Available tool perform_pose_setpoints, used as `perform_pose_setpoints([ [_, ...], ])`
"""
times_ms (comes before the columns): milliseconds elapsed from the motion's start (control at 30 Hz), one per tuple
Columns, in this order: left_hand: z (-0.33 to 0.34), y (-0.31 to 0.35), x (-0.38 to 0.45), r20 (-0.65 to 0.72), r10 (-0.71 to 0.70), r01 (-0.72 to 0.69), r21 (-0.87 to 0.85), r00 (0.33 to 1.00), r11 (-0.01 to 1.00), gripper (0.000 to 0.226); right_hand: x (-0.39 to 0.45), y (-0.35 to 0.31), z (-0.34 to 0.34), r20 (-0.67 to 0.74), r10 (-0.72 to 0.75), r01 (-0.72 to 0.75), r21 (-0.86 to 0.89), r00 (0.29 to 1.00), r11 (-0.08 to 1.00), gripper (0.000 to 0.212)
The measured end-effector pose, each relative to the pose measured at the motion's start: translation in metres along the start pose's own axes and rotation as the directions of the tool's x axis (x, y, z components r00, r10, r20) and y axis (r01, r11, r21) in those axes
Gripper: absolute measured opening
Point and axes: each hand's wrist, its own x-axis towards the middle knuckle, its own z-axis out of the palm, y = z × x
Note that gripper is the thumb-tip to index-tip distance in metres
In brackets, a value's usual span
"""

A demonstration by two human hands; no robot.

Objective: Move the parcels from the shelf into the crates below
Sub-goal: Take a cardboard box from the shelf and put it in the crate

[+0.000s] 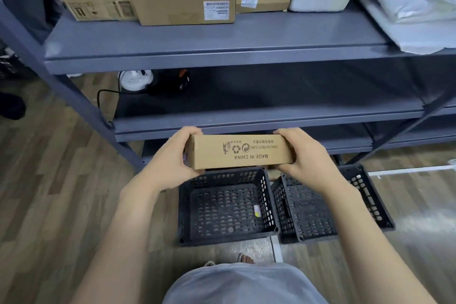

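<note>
- My box (240, 152) hides the far rim of the left crate (228, 207).
- My left hand (170, 155) and right hand (304, 153) grip its ends, fingers curled over the top.

Parcel (240, 152): I grip it by both ends, above the crates.
Left hand (170, 158): on its left end.
Right hand (304, 154): on its right end.
Left crate (228, 237): below the parcel.
Right crate (370, 195): beside the left crate.

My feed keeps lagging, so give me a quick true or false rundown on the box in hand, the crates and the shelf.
1. Both hands hold the cardboard box, left hand and right hand at its ends. True.
2. The box already sits inside a crate. False: it is held above the left crate.
3. The right crate holds a parcel. False: no parcel shows in it.
4. Boxes remain on the top shelf. True.
</note>
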Motion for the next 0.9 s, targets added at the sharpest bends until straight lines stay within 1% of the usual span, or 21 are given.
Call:
perform_pose_setpoints([
  [33,-0.002,0.001,0.0,0.06,-0.019,0.018,0.018,0.998,1.0,0.082,-0.002,-0.001,0.002,-0.078,-0.024,0.022,-0.028,0.997,0.999,0.067],
  [100,-0.004,0.004,-0.001,0.187,-0.102,0.1,0.017,0.977,0.995,0.108,-0.005,-0.001,0.008,-0.213,-0.076,0.065,-0.058,0.974,0.996,0.069],
  [133,-0.004,0.006,-0.001,0.223,-0.133,0.133,0.014,0.966,0.991,0.12,-0.006,-0.001,0.011,-0.276,-0.101,0.084,-0.071,0.956,0.994,0.069],
  [167,-0.003,0.008,-0.001,0.233,-0.147,0.147,0.018,0.961,0.989,0.129,-0.008,-0.001,0.013,-0.331,-0.12,0.098,-0.082,0.936,0.992,0.069],
  [200,-0.002,0.01,0.0,0.217,-0.144,0.142,0.024,0.965,0.99,0.132,-0.01,-0.001,0.015,-0.377,-0.133,0.106,-0.09,0.917,0.99,0.069],
  [267,0.002,0.014,0.001,0.13,-0.103,0.099,0.034,0.986,0.995,0.127,-0.014,-0.003,0.019,-0.442,-0.146,0.115,-0.096,0.885,0.989,0.07],
  [367,0.006,0.018,0.001,-0.01,-0.029,0.03,0.06,1.0,0.998,0.113,-0.018,-0.007,0.024,-0.502,-0.136,0.11,-0.08,0.854,0.991,0.072],
  [533,0.01,0.017,-0.003,-0.089,0.032,-0.031,0.008,0.996,0.999,0.102,-0.017,-0.01,0.022,-0.546,-0.13,0.101,-0.083,0.828,0.991,0.073],
  [667,0.011,0.014,-0.004,-0.175,0.072,-0.068,0.027,0.982,0.997,0.096,-0.016,-0.011,0.023,-0.51,-0.127,0.108,-0.067,0.851,0.992,0.072],
  [800,0.011,0.011,-0.008,-0.234,0.099,-0.091,0.047,0.967,0.995,0.092,-0.019,-0.01,0.024,-0.465,-0.107,0.099,-0.04,0.879,0.994,0.076],
  [900,0.013,0.01,-0.01,-0.276,0.122,-0.112,0.052,0.953,0.992,0.091,-0.02,-0.009,0.024,-0.46,-0.115,0.104,-0.049,0.881,0.993,0.076],
])
